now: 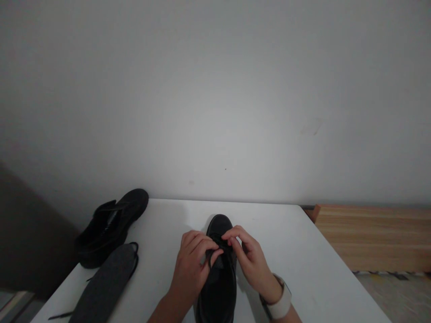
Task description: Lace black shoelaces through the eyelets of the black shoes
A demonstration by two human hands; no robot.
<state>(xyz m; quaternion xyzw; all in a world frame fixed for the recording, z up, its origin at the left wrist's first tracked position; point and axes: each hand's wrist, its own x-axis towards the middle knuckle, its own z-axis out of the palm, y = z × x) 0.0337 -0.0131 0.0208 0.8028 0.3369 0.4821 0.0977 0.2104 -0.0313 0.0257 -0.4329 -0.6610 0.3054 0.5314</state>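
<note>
A black shoe (218, 287) lies on the white table (296, 251), toe pointing away from me. My left hand (191, 264) rests on its left side, fingers pinching a black lace (211, 256) near the tongue. My right hand (249, 258), with a pale wristband on its wrist, pinches the lace at the upper eyelets from the right. Both hands meet over the front of the lacing.
A second black shoe (111, 224) lies at the table's far left corner. A dark grey insole (106, 282) lies in front of it, with a loose black lace (60, 315) by the table's left edge. A plain wall rises behind; a wooden surface (373, 235) stands to the right.
</note>
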